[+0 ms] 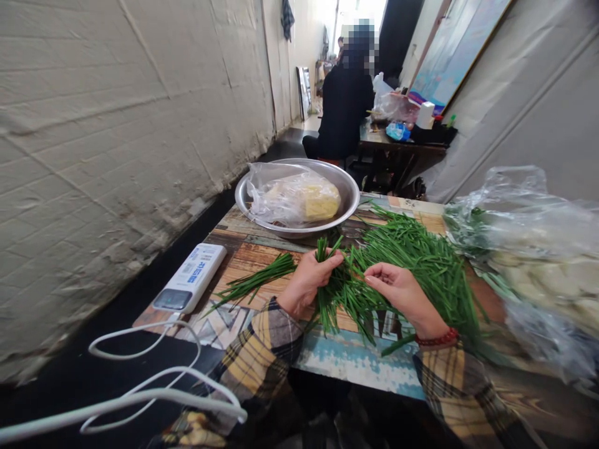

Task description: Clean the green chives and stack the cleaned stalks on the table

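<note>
Wrapped round a bunch of green chives (328,305), my left hand (312,279) holds it upright over the table, the tips showing above the thumb. To its right, my right hand (402,293) has thumb and fingers pinched together at the edge of the loose chives; whether a stalk is between them is too small to tell. A big heap of loose chives (416,255) spreads behind and beyond my right hand. Left of my left hand lies a neat small bundle of chives (262,277) on the patterned table (355,368).
A metal basin (346,209) with a plastic-bagged yellowish block stands at the back. A white power bank (191,277) with a white cable (182,371) lies left. Clear bags of pale slices (552,274) fill the right. Beyond, a person (346,106) sits at another table.
</note>
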Demonstrator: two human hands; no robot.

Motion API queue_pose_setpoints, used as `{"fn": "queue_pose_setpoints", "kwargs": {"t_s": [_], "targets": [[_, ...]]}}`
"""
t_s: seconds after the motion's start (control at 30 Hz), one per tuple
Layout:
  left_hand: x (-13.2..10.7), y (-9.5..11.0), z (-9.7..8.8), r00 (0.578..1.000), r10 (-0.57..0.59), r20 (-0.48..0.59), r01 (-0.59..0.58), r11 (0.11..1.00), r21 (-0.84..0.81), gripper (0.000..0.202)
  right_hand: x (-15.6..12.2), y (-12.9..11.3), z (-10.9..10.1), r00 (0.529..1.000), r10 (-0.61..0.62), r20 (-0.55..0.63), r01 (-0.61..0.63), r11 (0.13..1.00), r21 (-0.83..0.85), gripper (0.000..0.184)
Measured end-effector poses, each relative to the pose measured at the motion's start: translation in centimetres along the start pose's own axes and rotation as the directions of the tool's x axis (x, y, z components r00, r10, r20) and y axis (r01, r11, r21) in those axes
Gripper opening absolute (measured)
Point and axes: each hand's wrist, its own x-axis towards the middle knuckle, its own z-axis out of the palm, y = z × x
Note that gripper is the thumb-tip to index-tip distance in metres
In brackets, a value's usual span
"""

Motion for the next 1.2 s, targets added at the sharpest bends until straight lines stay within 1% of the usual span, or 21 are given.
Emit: {"fn": "queue_pose_setpoints", "kwargs": {"t_s": [0.13,0.2,0.3,0.4,0.47,0.53,0.6,0.67,0.77,0.87,0.93,1.0,1.1,1.2], "targets": [[0.0,0.0,0.0,1.0,0.0,0.002,0.0,1.0,0.016,0.034,-0.1,-0.2,0.2,1.0,-0.013,0.005,0.013,0.999,-0.034,0.027],[0.1,0.1,0.0,1.0,0.003,-0.021,-0.003,1.0,-0.015,0.033,0.0,-0.1,0.1,1.0,-0.007,-0.001,0.007,1.0,-0.024,0.027],[0.2,0.2,-0.3,0.997,0.014,-0.071,-0.021,0.995,-0.095,0.036,0.2,0.7,-0.4,0.999,0.012,-0.05,-0.014,0.999,-0.039,0.028],[0.4,0.3,-0.6,0.995,0.043,-0.088,-0.056,0.987,-0.148,0.037,0.3,1.6,-1.2,0.994,0.007,-0.111,-0.025,0.986,-0.164,0.03],[0.5,0.3,-0.8,0.995,0.05,-0.089,-0.064,0.985,-0.159,0.035,0.3,1.9,-1.6,0.989,-0.04,-0.141,0.0,0.963,-0.27,0.032],[0.6,0.2,-0.8,0.995,0.047,-0.09,-0.061,0.986,-0.157,0.034,0.2,1.6,-1.6,0.983,-0.101,-0.152,0.048,0.946,-0.319,0.032],[0.6,0.2,-0.8,0.995,0.048,-0.087,-0.06,0.987,-0.148,0.032,0.1,1.0,-1.2,0.984,-0.128,-0.127,0.086,0.951,-0.296,0.033],[0.6,0.1,-0.6,0.995,0.045,-0.092,-0.057,0.989,-0.134,0.033,0.0,0.5,-0.4,0.99,-0.126,-0.071,0.103,0.96,-0.259,0.032],[0.5,-0.1,-0.4,0.994,0.039,-0.103,-0.049,0.994,-0.097,0.036,-0.1,0.3,1.0,0.989,-0.147,0.003,0.144,0.958,-0.247,0.028],[0.5,-0.3,-0.4,0.996,0.025,-0.084,-0.03,0.997,-0.066,0.037,-0.1,0.5,1.8,0.987,-0.16,-0.002,0.155,0.962,-0.224,0.026],[0.5,-0.3,-0.5,0.998,0.015,-0.055,-0.019,0.997,-0.07,0.036,0.0,0.6,1.8,0.992,-0.122,-0.013,0.118,0.977,-0.178,0.03],[0.5,-0.3,-0.5,0.999,0.015,-0.029,-0.017,0.997,-0.08,0.034,0.0,0.5,1.7,0.998,-0.054,-0.022,0.052,0.994,-0.101,0.034],[0.5,-0.4,-0.6,1.0,0.004,-0.003,-0.004,0.997,-0.077,0.038,0.1,0.1,1.5,0.999,0.036,-0.039,-0.035,0.999,0.024,0.038],[0.4,-0.5,-0.5,0.999,-0.021,0.049,0.024,0.998,-0.063,0.039,0.1,-0.2,1.6,0.998,0.062,-0.028,-0.059,0.995,0.085,0.038]]}}
